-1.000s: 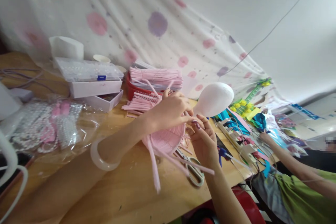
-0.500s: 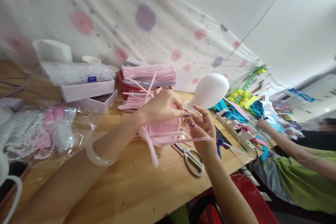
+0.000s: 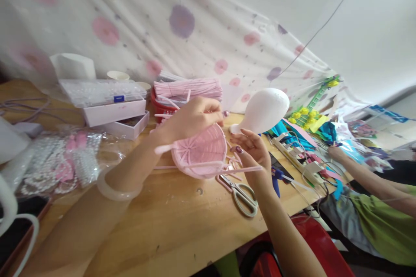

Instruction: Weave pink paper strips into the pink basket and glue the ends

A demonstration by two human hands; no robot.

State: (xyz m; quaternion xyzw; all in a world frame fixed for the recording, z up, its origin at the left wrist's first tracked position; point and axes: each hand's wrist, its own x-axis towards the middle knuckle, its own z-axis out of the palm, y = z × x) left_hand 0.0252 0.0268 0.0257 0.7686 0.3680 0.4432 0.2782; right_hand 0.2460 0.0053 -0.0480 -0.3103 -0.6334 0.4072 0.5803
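A small pink bowl-shaped piece, woven from fuzzy pipe cleaners, tilts toward me above the wooden table. Over its upper rim my left hand is closed, fingers bent; what they hold is hidden. My right hand stands to the bowl's right, fingers apart. A loose pink pipe cleaner reaches from the bowl's lower edge across to the base of my right thumb. Just behind that hand is a white balloon-shaped form. Scissors lie below the hands, among pink offcuts.
A red basket holds bundled pink pipe cleaners. White boxes and bagged bead strings are at left. On the right are a blue glue gun, a power strip, cables and another person's arm.
My hands, fingertips together before, have parted. The left moved up and left over the bowl, whose inside now shows. The right has opened slightly. The whole view shifted a little.
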